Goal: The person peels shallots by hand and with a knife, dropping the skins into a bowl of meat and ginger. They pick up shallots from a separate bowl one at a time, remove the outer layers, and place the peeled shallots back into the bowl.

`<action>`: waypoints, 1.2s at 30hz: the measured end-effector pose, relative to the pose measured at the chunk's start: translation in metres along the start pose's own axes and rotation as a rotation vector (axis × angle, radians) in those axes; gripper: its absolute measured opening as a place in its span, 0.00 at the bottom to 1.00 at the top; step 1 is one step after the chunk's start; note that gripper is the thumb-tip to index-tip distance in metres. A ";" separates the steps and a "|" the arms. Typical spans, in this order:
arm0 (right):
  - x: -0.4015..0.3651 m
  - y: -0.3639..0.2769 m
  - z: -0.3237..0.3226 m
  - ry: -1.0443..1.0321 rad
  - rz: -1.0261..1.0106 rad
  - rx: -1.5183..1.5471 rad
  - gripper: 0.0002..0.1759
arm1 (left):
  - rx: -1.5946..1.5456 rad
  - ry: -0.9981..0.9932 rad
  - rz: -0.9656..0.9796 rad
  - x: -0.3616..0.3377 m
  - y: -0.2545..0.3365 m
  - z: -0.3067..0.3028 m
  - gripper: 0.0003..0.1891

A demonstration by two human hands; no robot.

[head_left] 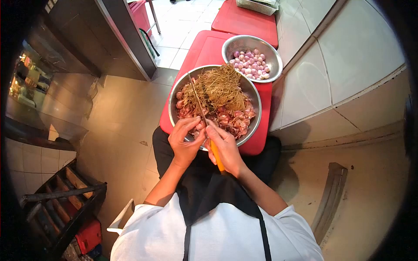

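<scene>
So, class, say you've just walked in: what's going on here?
A person sits over a large metal bowl heaped with stringy roots and reddish skins. The right hand grips a yellow-handled knife, blade pointing away; the left hand is close by the blade, though what it holds is unclear. Beyond, a smaller metal bowl contains pinkish-white bulbs, apparently peeled shallots or onions.

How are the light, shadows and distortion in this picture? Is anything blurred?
Head view: black rounded corners, distorted wall tiles; head view: far floor tiles bright, nearer floor at left warmer; head view: soft shadow at person's right; head view: left hand, right hand and knife show no obvious blur.
</scene>
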State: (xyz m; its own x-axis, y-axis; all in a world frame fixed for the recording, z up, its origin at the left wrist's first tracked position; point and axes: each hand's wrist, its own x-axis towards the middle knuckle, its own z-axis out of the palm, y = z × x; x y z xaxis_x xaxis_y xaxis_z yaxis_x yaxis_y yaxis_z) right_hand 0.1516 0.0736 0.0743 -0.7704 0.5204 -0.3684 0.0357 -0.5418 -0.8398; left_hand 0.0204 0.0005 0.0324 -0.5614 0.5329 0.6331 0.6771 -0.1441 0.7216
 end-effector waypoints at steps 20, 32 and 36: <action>0.000 0.001 -0.016 -0.034 0.076 0.168 0.25 | -1.023 -0.085 -0.981 -0.004 -0.010 0.011 0.18; 0.012 0.007 -0.038 0.105 0.041 -0.107 0.28 | -1.128 -0.157 -0.997 0.006 -0.010 0.002 0.20; 0.010 0.003 -0.035 0.109 -0.060 -0.314 0.29 | -0.962 -0.192 -1.014 0.003 -0.014 0.004 0.15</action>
State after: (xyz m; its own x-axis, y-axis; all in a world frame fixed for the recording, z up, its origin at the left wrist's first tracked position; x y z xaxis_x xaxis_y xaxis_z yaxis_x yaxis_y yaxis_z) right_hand 0.1667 0.1003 0.0543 -0.7053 0.6214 -0.3412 0.1998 -0.2875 -0.9367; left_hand 0.0106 0.0073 0.0231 -0.4768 0.8394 -0.2608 -0.6050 -0.0981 0.7901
